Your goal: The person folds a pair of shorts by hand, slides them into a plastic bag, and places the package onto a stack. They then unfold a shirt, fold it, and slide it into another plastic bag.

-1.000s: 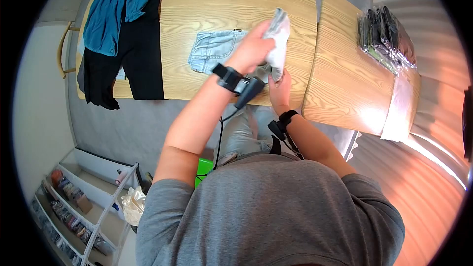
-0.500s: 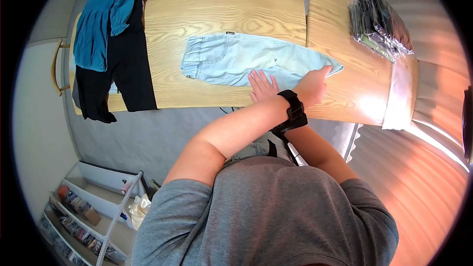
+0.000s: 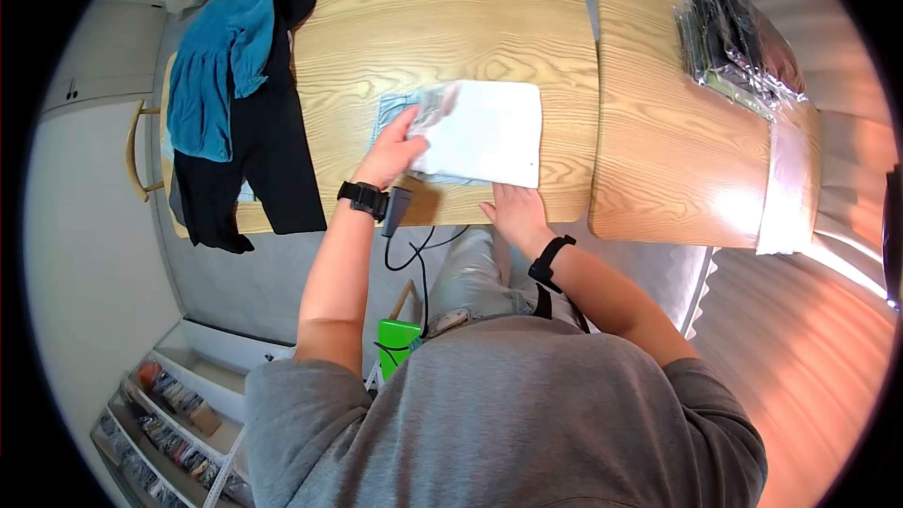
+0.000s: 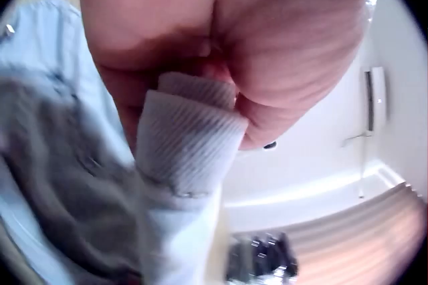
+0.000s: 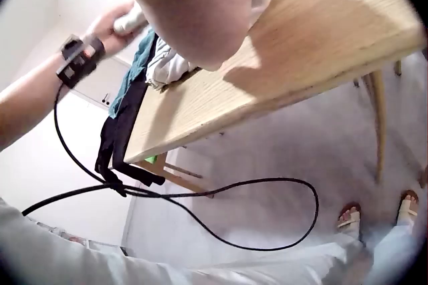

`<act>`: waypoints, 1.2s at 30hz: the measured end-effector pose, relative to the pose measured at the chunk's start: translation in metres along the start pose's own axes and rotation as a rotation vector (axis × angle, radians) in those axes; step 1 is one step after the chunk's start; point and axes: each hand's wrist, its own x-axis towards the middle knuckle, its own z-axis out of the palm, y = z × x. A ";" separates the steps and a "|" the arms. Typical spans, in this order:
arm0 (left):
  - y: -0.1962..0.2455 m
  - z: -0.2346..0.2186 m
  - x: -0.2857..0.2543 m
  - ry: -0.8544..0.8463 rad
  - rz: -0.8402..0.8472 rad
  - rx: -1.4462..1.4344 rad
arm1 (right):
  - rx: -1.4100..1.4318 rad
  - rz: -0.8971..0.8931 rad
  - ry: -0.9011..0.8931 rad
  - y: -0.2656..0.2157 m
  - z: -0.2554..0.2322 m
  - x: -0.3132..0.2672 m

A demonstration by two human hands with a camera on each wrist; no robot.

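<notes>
A folded white garment point(image 3: 494, 136) lies over light blue jeans point(image 3: 395, 111) on the wooden table, leaving the elastic waist end showing at the left. My left hand point(image 3: 393, 146) pinches the left end of this garment, where a blurred grey and reddish patch shows. Close up in the left wrist view, the thumb and fingers hold a ribbed cuff point(image 4: 190, 141), with the jeans beneath at the left. At the garment's near edge, my right hand point(image 3: 517, 214) rests with straight fingers, their tips right at the cloth. In the right wrist view its palm hides most of the garment.
Black trousers point(image 3: 273, 160) and a teal blouse point(image 3: 207, 103) hang over the table's left side. On the second table point(image 3: 649, 169) at the right lie clear-bagged dark clothes point(image 3: 738, 42) and a plastic sleeve point(image 3: 785, 188). A black cable point(image 5: 200, 195) loops below the table edge.
The jeans stretched out half a second ago now show only their waist end, covered by the white garment. My left hand moved left with the cloth; my right hand shifted slightly.
</notes>
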 end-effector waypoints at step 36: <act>-0.064 -0.015 -0.003 0.505 0.294 1.286 | 0.159 0.021 0.115 0.014 -0.013 0.043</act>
